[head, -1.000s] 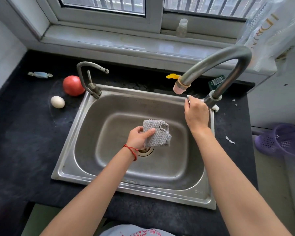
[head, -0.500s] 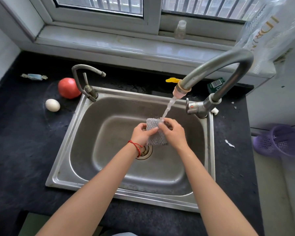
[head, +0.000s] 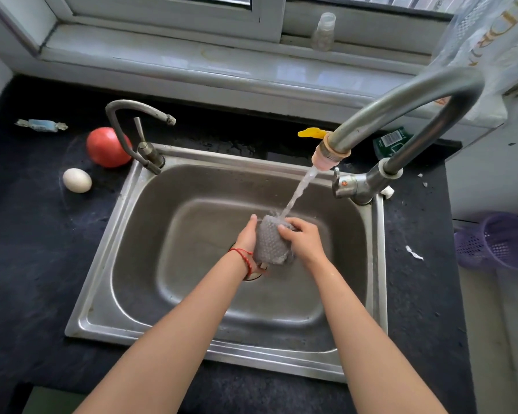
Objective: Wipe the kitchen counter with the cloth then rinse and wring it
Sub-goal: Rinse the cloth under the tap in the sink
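A grey textured cloth (head: pixel 270 245) is held over the drain of the steel sink (head: pixel 126 228), between both hands. My left hand (head: pixel 247 234) grips its left side; a red string circles that wrist. My right hand (head: pixel 302 239) clasps the cloth's right side and top. Water runs from the pink nozzle of the large curved tap (head: pixel 401 103) and lands on the top of the cloth. The dark counter (head: pixel 27 249) surrounds the sink.
A small second tap (head: pixel 138 127) stands at the sink's back left corner. A tomato (head: pixel 106 147), an egg (head: pixel 77 180) and a wrapped sweet (head: pixel 41 125) lie on the counter at left. A purple basket (head: pixel 497 240) sits right of the counter. A small bottle (head: pixel 323 31) stands on the windowsill.
My right hand left the tap handle and joined the left hand on the cloth. Water started to run, and the cloth now sits bunched upright between both hands under the stream.
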The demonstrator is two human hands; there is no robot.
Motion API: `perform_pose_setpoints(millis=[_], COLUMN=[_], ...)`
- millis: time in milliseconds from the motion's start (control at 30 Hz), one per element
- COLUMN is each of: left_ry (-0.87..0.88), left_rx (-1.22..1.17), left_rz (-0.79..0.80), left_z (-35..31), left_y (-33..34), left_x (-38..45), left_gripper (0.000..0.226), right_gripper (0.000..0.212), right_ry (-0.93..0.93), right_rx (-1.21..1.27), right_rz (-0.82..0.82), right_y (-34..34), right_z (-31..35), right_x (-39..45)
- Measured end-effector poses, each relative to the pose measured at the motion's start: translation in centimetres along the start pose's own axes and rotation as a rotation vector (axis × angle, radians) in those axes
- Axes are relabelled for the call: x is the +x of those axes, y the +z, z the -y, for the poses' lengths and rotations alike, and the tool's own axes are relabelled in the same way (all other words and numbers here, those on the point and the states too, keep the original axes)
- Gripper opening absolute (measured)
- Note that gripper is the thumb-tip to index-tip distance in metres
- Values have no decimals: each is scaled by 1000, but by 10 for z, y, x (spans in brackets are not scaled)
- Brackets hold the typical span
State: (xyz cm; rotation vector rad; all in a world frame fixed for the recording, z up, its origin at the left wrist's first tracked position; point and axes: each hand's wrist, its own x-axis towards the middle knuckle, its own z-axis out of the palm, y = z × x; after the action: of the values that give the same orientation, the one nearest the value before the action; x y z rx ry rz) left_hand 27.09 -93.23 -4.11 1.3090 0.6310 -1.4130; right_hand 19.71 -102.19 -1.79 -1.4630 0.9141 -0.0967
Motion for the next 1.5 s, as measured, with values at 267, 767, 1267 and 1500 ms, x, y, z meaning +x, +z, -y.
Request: perform_pose_setpoints(millis=[267, 767, 1267, 1500], left_ry=[-103, 635, 839, 881], left_rx=[-179, 96, 656, 408], left_rz=[-8, -457, -51, -269], left_z=[6, -7, -23, -17], left_y=[-8, -16, -2, -20], left_x=[26, 29, 6, 15], left_gripper=[25, 22, 17, 18], right_gripper=[19, 17, 62, 9], right_ry=[59, 83, 17, 98], right_rx=[227, -128, -146, -622], right_rz=[-18, -181, 370, 285], right_y=[-1, -15, -23, -18], right_z=[-12, -54, -18, -35], right_x=[2, -20, 11, 20])
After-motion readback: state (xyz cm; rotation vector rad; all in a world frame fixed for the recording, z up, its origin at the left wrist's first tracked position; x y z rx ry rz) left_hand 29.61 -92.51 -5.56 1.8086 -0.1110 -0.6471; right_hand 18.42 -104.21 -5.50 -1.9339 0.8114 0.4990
